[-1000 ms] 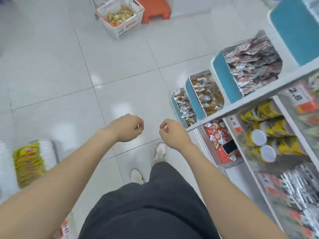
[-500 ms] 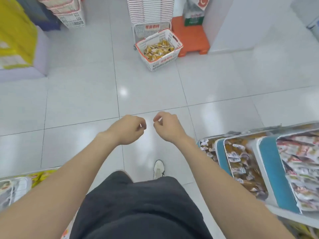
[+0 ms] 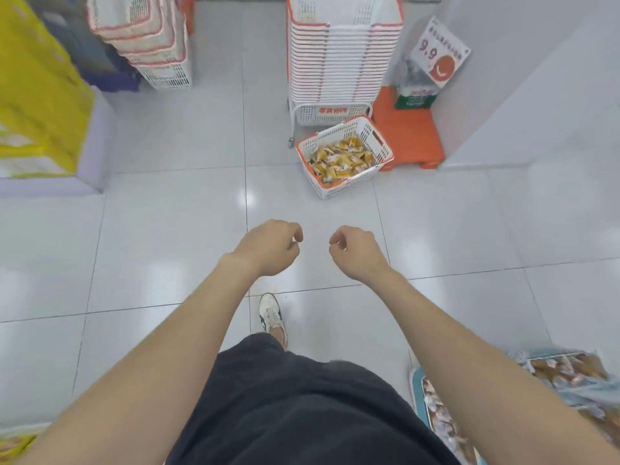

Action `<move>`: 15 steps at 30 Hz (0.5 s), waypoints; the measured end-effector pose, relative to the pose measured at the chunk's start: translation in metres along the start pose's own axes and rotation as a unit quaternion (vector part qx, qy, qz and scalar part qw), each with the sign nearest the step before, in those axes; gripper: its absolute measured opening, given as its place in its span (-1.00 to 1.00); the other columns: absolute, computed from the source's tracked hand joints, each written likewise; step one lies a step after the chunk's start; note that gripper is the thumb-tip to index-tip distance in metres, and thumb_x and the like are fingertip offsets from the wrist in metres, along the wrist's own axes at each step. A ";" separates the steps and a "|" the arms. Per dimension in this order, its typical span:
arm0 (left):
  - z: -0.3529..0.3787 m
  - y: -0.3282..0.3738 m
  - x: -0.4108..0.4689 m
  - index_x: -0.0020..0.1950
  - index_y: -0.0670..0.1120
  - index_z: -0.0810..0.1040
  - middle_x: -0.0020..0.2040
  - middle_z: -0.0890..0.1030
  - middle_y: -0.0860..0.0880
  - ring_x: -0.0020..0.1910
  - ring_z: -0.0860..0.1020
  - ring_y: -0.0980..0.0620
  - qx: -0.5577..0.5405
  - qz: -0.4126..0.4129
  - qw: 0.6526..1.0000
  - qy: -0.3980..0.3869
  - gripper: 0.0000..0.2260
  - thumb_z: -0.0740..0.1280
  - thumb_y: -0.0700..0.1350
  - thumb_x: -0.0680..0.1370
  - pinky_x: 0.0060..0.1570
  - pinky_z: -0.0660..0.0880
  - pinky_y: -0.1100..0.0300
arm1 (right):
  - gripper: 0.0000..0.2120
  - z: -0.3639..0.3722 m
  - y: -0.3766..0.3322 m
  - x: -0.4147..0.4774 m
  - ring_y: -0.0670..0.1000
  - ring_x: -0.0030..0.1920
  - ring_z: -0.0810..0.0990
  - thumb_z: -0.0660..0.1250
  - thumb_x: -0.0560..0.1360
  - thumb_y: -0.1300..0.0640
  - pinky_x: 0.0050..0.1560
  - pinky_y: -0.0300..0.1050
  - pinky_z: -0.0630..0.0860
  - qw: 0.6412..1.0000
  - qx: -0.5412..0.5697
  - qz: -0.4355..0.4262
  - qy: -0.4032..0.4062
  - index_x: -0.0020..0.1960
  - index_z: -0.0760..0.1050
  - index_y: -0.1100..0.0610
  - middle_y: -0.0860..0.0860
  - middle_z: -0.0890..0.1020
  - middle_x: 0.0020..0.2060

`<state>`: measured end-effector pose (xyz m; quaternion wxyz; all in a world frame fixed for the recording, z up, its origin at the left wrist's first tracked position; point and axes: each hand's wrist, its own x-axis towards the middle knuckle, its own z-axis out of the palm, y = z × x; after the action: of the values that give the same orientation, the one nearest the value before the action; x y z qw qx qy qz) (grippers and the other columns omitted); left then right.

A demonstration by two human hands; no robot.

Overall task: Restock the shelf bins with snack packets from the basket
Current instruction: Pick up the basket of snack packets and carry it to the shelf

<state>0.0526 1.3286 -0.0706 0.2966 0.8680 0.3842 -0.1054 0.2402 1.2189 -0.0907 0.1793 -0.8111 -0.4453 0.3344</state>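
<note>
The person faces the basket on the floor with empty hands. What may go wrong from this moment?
The basket seems to lean on the orange stool; a rough grab at the snack packets might tip it. The tall basket stack stands on wheels just behind; a bump could roll it. The glossy floor may be slippery.

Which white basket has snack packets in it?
The lone basket beside the orange stool; the rest nest in the tall stack and the left stack.
</note>
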 end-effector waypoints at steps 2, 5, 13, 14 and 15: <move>-0.033 -0.017 0.041 0.21 0.05 0.60 0.05 0.65 0.02 0.03 0.61 -0.06 -0.001 0.004 1.000 -0.026 -0.75 0.20 -0.07 0.61 0.05 0.60 -0.03 | -0.84 -0.009 -0.016 0.045 0.00 -0.06 0.61 0.30 0.53 0.12 -0.06 -0.14 0.53 1.000 -0.002 -0.001 0.005 0.06 0.62 0.06 -0.08 0.62 -0.14; -0.081 -0.033 0.107 0.19 0.07 0.60 0.05 0.64 0.02 0.00 0.61 -0.06 0.015 0.015 0.999 -0.048 -0.76 0.20 -0.05 0.61 0.03 0.61 -0.03 | -0.82 -0.026 -0.033 0.104 -0.02 -0.04 0.60 0.30 0.55 0.12 -0.05 -0.17 0.52 1.000 0.010 0.016 0.019 0.11 0.61 0.06 -0.04 0.64 -0.06; -0.161 -0.050 0.293 0.24 0.12 0.57 0.07 0.64 0.02 0.04 0.59 -0.07 0.051 0.037 0.993 -0.098 -0.75 0.19 -0.02 0.61 0.08 0.59 -0.03 | -0.82 -0.080 -0.038 0.263 -0.02 -0.04 0.60 0.30 0.54 0.15 -0.01 -0.11 0.55 0.995 0.059 0.056 0.060 0.10 0.61 0.07 -0.03 0.65 -0.05; -0.168 -0.051 0.317 0.28 0.12 0.54 0.07 0.63 0.03 0.07 0.58 -0.08 0.053 0.037 0.993 -0.101 -0.73 0.19 -0.02 0.62 0.10 0.58 -0.04 | -0.82 -0.086 -0.036 0.288 -0.01 -0.04 0.60 0.30 0.54 0.15 0.00 -0.10 0.56 0.995 0.064 0.056 0.058 0.10 0.61 0.07 -0.03 0.65 -0.04; -0.176 -0.052 0.341 0.31 0.12 0.53 0.08 0.63 0.03 0.09 0.58 -0.08 0.054 0.035 0.993 -0.103 -0.72 0.18 -0.02 0.63 0.11 0.57 -0.05 | -0.82 -0.094 -0.033 0.312 -0.01 -0.03 0.60 0.30 0.54 0.15 -0.02 -0.11 0.55 0.995 0.066 0.054 0.054 0.10 0.61 0.07 -0.04 0.65 -0.04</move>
<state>0.2399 1.6669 -0.0925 0.2903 0.8802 0.3152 -0.2043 0.4044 1.5006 -0.1239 0.2380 -0.8370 -0.3679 0.3277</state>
